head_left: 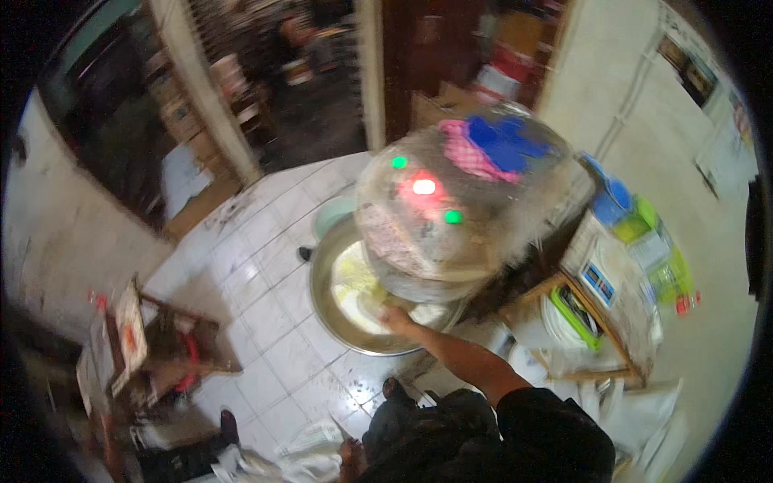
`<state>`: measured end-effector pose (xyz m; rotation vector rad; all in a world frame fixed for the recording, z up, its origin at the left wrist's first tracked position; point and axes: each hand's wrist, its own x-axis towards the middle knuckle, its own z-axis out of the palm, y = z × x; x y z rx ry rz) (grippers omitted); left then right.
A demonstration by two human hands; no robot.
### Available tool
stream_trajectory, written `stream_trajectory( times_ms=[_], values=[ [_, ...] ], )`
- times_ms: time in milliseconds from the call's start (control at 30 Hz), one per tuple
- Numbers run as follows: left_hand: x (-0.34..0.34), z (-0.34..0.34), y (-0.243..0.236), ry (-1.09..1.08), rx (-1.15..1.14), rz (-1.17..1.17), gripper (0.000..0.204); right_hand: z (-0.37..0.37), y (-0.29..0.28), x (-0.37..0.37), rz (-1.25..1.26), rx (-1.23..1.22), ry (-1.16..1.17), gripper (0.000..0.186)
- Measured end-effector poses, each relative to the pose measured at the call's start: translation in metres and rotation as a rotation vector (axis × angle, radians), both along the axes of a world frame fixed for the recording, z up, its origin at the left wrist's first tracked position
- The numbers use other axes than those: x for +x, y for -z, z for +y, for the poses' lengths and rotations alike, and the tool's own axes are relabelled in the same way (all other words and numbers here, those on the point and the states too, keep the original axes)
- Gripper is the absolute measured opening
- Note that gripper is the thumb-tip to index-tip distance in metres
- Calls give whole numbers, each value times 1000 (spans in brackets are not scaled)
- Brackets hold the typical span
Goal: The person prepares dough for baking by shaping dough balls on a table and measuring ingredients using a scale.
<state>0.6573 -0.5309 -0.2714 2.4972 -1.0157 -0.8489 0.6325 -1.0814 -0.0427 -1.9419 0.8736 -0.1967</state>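
My right hand (394, 319) reaches into a wide metal basin (320, 322) on the tiled floor. Its fingers are curled at a pale, blurred thing (370, 305), whose kind I cannot make out. Around it, the basin holds a loose yellow and white mass (348, 272). A bulky dusty machine (403, 233) with red and green lights overhangs the basin's far right part and hides what lies beneath. Low at the bottom edge, my left hand (351, 459) is beside a white plastic bag (310, 444); blur hides its fingers.
A pink checked cloth (463, 153) and a blue cloth-like item (503, 145) lie on the machine. A cluttered wooden cabinet (636, 354) stands at right. At left are a small wooden stand (133, 330) and another person's foot (229, 427). A pale green tub (332, 214) sits behind the basin.
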Motion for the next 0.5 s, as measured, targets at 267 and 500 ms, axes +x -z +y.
stream_trajectory(
  times_ms=[267,500],
  values=[
    [5,-151,-15,-728,-24,1106,34,27,-159,-281,97,-651,-204,21],
    [-60,-323,-132,-538,-13,915,38,-24,-265,-503,34,-741,269,10]
  ],
)
